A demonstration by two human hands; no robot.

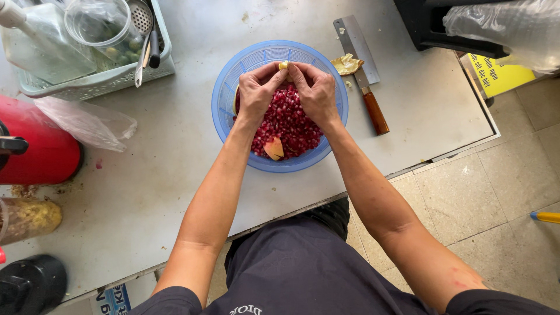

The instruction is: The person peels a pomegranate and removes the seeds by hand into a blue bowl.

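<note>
A round blue strainer basket [224,87] stands on a grey metal table [175,175]. It holds a heap of red pomegranate seeds [289,125] and a loose piece of yellowish peel [273,148]. My left hand [258,92] and my right hand [315,91] meet over the basket's far side. Both pinch one small pale piece of pomegranate rind [283,65] between their fingertips. The seeds under my palms are hidden.
A cleaver with a brown wooden handle [363,67] lies right of the basket, beside a peel scrap [346,64]. A pale crate [93,81] with clear containers and utensils stands far left. A red jug [38,149] and plastic bag [87,122] lie at left.
</note>
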